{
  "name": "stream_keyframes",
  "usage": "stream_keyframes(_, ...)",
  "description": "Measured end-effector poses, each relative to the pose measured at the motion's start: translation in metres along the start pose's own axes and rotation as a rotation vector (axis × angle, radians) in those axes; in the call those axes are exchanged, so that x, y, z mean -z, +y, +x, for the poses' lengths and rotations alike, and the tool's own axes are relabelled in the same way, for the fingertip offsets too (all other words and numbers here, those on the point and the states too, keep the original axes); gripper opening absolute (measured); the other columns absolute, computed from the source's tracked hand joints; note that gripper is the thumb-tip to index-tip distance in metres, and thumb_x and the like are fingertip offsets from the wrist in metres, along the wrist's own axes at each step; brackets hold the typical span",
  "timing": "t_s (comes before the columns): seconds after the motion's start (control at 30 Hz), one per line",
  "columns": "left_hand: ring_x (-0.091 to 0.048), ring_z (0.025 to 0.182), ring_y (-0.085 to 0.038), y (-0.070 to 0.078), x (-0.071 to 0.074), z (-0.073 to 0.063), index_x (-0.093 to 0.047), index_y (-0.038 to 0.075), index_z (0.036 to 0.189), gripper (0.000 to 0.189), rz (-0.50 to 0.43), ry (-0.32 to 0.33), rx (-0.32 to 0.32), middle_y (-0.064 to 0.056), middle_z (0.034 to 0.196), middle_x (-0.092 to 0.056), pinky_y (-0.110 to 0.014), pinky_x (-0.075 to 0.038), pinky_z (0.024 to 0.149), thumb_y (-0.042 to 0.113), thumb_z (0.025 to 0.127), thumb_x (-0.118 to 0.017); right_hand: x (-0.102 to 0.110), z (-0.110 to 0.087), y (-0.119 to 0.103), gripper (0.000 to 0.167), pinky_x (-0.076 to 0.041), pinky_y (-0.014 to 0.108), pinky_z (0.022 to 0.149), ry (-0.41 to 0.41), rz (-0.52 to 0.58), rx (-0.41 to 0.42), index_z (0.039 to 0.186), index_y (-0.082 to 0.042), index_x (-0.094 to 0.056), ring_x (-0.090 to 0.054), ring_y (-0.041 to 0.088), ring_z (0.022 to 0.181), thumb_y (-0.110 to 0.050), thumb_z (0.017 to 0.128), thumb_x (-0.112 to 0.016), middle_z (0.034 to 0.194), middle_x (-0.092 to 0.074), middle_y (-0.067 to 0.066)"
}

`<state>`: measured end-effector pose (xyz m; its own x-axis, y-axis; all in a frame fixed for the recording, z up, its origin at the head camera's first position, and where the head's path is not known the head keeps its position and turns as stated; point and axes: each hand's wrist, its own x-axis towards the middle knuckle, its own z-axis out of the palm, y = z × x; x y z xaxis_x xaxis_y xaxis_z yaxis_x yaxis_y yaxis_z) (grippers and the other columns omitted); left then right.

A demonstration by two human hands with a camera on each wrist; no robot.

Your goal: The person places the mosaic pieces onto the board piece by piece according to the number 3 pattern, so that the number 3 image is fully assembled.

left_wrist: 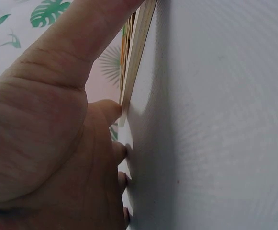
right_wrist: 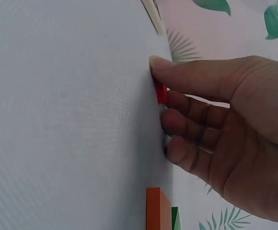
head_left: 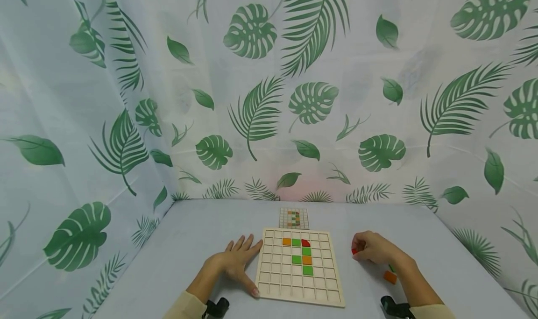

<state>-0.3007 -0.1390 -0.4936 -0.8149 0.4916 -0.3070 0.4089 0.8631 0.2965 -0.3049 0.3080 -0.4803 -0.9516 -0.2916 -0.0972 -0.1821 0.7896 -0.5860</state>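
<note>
A wooden grid board [head_left: 277, 281] lies on the table, with orange, green and red tiles in several of its upper and middle squares. My left hand [head_left: 237, 262] rests at the board's left edge, fingers spread, thumb near the lower corner. In the left wrist view the thumb and a fingertip touch the board's side [left_wrist: 141, 43]. To the right of the board, my right hand [head_left: 374, 247] pinches a small red block [right_wrist: 161, 92] between thumb and fingers, close to the tabletop. Part of the red block is hidden by the fingers.
An orange block [head_left: 390, 277] lies beside my right forearm, with a green block [head_left: 392, 267] partly hidden behind it. A small card with a printed grid pattern [head_left: 282, 218] sits beyond the board. Leaf-patterned cloth [head_left: 260, 179] hangs behind the table.
</note>
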Motion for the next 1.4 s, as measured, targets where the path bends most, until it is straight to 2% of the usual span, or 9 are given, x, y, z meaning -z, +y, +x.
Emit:
stream_keyframes(0.23, -0.001, 0.163, -0.039, 0.001, 0.001, -0.001, -0.012, 0.032, 0.169, 0.136, 0.005, -0.003, 0.000, -0.012, 0.177, -0.005, -0.065, -0.006, 0.129, 0.071, 0.063, -0.089, -0.002, 0.001, -0.002, 0.026, -0.040, 0.029, 0.062, -0.001, 0.026, 0.006, 0.092, -0.008, -0.059, -0.051, 0.019, 0.077, -0.006, 0.084, -0.084, 0.080, -0.056, 0.003)
stream_keyframes(0.37, -0.002, 0.163, -0.039, 0.001, 0.001, -0.002, -0.012, 0.031, 0.169, 0.136, 0.005, -0.001, -0.004, -0.013, 0.177, -0.005, -0.065, -0.006, 0.129, 0.071, 0.064, -0.089, -0.001, 0.001, -0.005, 0.020, -0.041, 0.027, 0.061, 0.008, 0.033, 0.076, 0.098, -0.008, -0.066, -0.051, 0.017, 0.075, -0.006, 0.086, -0.081, 0.081, -0.058, 0.002)
stream_keyframes(0.5, -0.002, 0.163, -0.039, 0.002, 0.001, -0.002, -0.012, 0.031, 0.169, 0.136, 0.005, -0.001, -0.005, -0.012, 0.177, -0.004, -0.064, -0.006, 0.129, 0.071, 0.064, -0.089, -0.001, 0.002, -0.009, 0.016, -0.047, 0.025, 0.058, 0.031, 0.068, 0.148, 0.109, -0.004, -0.073, -0.055, 0.014, 0.070, -0.005, 0.093, -0.074, 0.084, -0.065, 0.003)
stream_keyframes(0.7, -0.001, 0.163, -0.039, 0.003, 0.003, -0.003, -0.012, 0.030, 0.169, 0.136, 0.005, -0.001, -0.001, -0.013, 0.177, -0.004, -0.064, -0.006, 0.129, 0.070, 0.064, -0.089, -0.006, 0.007, -0.032, 0.004, -0.060, 0.027, 0.065, 0.051, 0.212, 0.196, 0.100, -0.004, -0.070, -0.067, 0.019, 0.074, -0.005, 0.096, -0.069, 0.089, -0.069, 0.008)
stream_keyframes(0.87, -0.001, 0.163, -0.039, 0.003, 0.004, -0.004, -0.012, 0.030, 0.169, 0.136, 0.005, 0.002, -0.003, -0.013, 0.177, -0.004, -0.064, -0.006, 0.129, 0.070, 0.064, -0.089, -0.015, 0.008, -0.058, 0.005, -0.064, 0.034, 0.069, -0.046, 0.317, 0.254, 0.101, -0.005, -0.072, -0.071, 0.024, 0.078, -0.010, 0.098, -0.069, 0.092, -0.074, 0.010)
stream_keyframes(0.97, -0.001, 0.163, -0.039, 0.002, 0.004, -0.003, -0.012, 0.030, 0.169, 0.136, 0.009, 0.002, -0.003, -0.013, 0.177, -0.004, -0.064, -0.006, 0.129, 0.070, 0.064, -0.089, -0.024, 0.009, -0.070, 0.008, -0.064, 0.034, 0.070, -0.115, 0.378, 0.279, 0.102, -0.005, -0.074, -0.071, 0.023, 0.077, -0.011, 0.098, -0.070, 0.091, -0.076, 0.011)
stream_keyframes(1.17, -0.002, 0.163, -0.039, 0.002, 0.003, -0.002, -0.012, 0.031, 0.169, 0.136, 0.007, -0.003, 0.004, -0.013, 0.177, -0.005, -0.064, -0.006, 0.129, 0.071, 0.064, -0.089, -0.044, 0.009, -0.088, 0.009, -0.064, 0.032, 0.070, -0.248, 0.467, 0.267, 0.099, -0.003, -0.076, -0.071, 0.019, 0.075, -0.011, 0.097, -0.072, 0.090, -0.076, 0.011)
stream_keyframes(1.27, -0.002, 0.163, -0.039, 0.002, 0.003, -0.002, -0.012, 0.031, 0.169, 0.136, 0.012, -0.001, 0.005, -0.013, 0.177, -0.005, -0.064, -0.007, 0.129, 0.071, 0.064, -0.089, -0.055, 0.009, -0.095, 0.006, -0.065, 0.033, 0.068, -0.293, 0.476, 0.258, 0.096, -0.002, -0.076, -0.074, 0.020, 0.075, -0.008, 0.095, -0.074, 0.089, -0.076, 0.011)
stream_keyframes(1.4, -0.002, 0.163, -0.040, 0.002, 0.002, -0.002, -0.013, 0.032, 0.169, 0.135, 0.005, -0.001, 0.000, -0.013, 0.177, -0.005, -0.064, -0.007, 0.129, 0.070, 0.064, -0.089, -0.065, 0.007, -0.102, 0.005, -0.063, 0.030, 0.062, -0.304, 0.392, 0.292, 0.088, -0.004, -0.077, -0.073, 0.021, 0.069, 0.000, 0.091, -0.075, 0.084, -0.076, 0.011)
